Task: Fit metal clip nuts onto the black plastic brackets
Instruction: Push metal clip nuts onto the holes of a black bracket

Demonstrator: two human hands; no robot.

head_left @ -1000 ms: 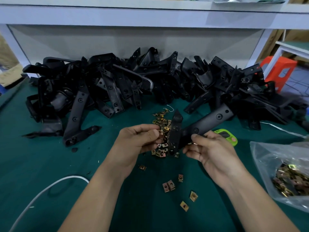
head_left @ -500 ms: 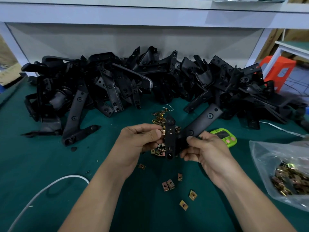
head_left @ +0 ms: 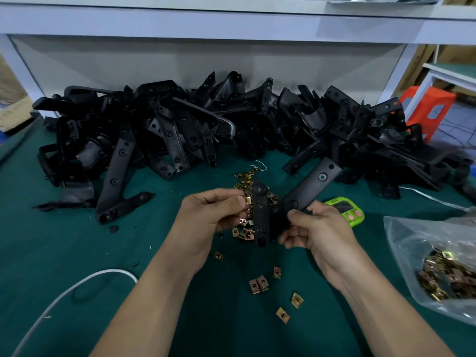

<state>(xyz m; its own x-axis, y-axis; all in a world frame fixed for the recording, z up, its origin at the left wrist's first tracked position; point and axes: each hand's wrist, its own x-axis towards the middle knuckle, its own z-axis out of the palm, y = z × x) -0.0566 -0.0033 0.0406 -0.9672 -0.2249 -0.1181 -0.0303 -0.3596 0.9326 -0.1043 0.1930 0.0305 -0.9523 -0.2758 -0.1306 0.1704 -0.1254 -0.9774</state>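
My right hand (head_left: pixel 316 233) grips a black V-shaped plastic bracket (head_left: pixel 309 186) at its bend, above the green mat. One arm of the bracket points up and right, the other stands nearly upright in front of me. My left hand (head_left: pixel 213 212) pinches a brass-coloured clip nut (head_left: pixel 247 201) against the left edge of the upright arm. Under both hands lies a small heap of loose clip nuts (head_left: pixel 244 231). Several more clip nuts (head_left: pixel 258 284) are scattered on the mat nearer to me.
A long pile of black brackets (head_left: pixel 180 130) fills the back of the green table (head_left: pixel 51 253). A clear bag of clip nuts (head_left: pixel 443 271) lies at the right. A green timer (head_left: pixel 345 210) sits behind my right hand. A white cable (head_left: pixel 77 287) curves at the left.
My right hand has turned the bracket and drawn it left and nearer, so its short arm now stands against the clip nut in my left hand. My left hand has hardly moved.
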